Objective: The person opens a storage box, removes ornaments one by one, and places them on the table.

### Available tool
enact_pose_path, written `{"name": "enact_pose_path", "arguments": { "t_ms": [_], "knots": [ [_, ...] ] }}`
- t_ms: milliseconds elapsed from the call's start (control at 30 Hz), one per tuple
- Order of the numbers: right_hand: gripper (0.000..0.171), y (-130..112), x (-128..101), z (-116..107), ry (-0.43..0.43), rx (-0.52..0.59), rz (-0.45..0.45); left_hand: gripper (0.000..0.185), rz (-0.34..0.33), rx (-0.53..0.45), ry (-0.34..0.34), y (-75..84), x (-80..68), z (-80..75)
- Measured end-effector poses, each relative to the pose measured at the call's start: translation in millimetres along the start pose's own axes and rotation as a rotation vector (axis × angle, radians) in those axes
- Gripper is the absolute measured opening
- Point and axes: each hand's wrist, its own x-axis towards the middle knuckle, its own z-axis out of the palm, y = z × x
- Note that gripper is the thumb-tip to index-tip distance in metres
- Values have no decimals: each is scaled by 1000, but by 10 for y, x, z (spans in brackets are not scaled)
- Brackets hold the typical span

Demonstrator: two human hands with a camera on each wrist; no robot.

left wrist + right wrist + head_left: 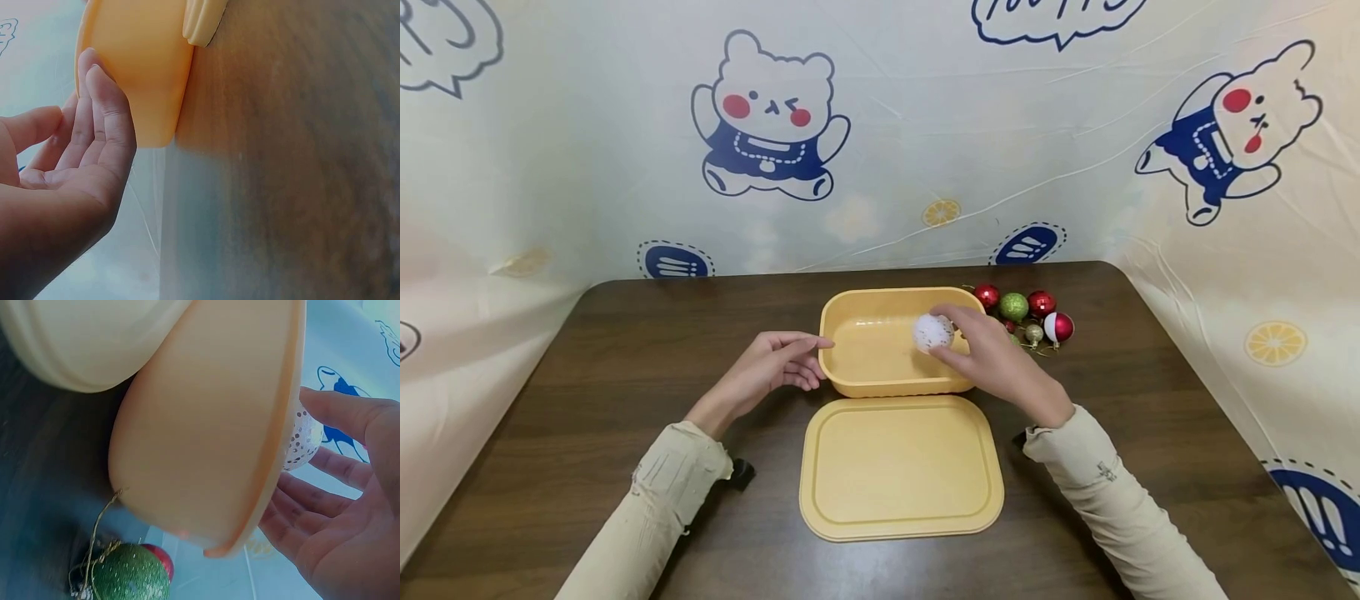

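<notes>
Holding a white glittery bauble (pixel 933 332) over the right part of the yellow tub (pixel 865 354), our right hand (pixel 992 362) pinches it between thumb and fingertips; our left hand (pixel 767 369) rests straight fingers against the tub's left wall; the left wrist view shows that contact (pixel 103 112) closely; the lid (pixel 901 467) lies just near; only the head view shows the remaining baubles (pixel 1026 312) clustered right of the tub.

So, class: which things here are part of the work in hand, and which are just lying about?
In use:
white bauble, pinched by right hand
yellow tub, touched by left hand

Lying about:
lid
red, green and gold baubles
table
</notes>
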Motion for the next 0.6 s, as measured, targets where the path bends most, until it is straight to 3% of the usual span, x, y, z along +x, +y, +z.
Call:
{"name": "enact_pose_path", "arguments": {
  "t_ms": [300,600],
  "knots": [
    [47,78,-165,-112,49,-28,-19,43,0,-9,-16,26,-6,9],
    [52,204,-294,-212,74,-60,22,44,-2,-1,-17,29,-8,19]
  ]
}}
